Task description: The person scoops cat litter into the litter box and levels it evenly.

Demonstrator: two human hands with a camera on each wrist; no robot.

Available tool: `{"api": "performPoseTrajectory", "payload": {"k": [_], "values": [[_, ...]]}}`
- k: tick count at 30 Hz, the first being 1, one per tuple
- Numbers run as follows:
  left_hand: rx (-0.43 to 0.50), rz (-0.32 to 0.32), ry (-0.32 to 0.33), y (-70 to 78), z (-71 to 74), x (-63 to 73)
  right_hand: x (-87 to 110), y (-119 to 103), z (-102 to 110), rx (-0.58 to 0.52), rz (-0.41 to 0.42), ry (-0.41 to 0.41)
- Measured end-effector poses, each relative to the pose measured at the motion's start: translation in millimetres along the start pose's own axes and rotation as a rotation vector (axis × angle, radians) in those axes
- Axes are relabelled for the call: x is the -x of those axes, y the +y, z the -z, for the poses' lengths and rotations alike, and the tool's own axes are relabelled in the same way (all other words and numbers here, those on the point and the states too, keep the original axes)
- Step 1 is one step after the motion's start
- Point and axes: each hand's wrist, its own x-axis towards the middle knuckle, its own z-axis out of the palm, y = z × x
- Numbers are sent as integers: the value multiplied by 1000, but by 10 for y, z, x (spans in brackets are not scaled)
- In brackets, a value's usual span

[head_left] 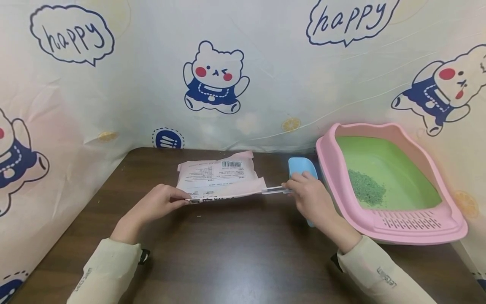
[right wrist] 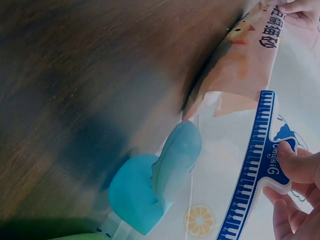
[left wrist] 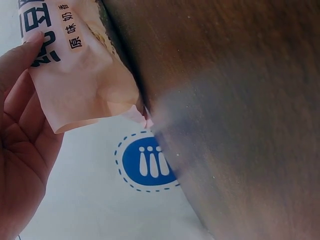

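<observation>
A pink bag of cat litter (head_left: 216,177) with printed text lies on the table, its near edge folded over. My left hand (head_left: 163,202) pinches the left end of that fold between thumb and fingers; in the left wrist view the thumb presses on the bag's pink front (left wrist: 75,95). My right hand (head_left: 311,198) holds a long blue clip (right wrist: 255,145) with a piano-key print, gripped by its handle between thumb and fingers. The clip's far end is at the bag's right corner; whether it grips the bag I cannot tell. A blue scoop (head_left: 300,165) lies partly hidden beneath my right hand.
To the right stands a pink litter box (head_left: 330,177) with a green inside and a small heap of green litter (head_left: 366,185). The dark wooden table (head_left: 228,253) backs onto a printed cloth (head_left: 265,97) with bears. Black bands circle both wrists at the sleeves.
</observation>
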Motion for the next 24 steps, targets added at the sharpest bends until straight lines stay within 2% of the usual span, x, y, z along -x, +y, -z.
{"api": "performPoseTrajectory", "payload": {"k": [8, 11, 24], "values": [[-14, -14, 8, 0, 2, 12, -17, 30, -30, 40, 62, 42], [-15, -13, 7, 6, 4, 16, -26, 26, -63, 36, 65, 33], [1, -2, 7, 20, -18, 29, -91, -44, -167, -56, -28, -79]]}}
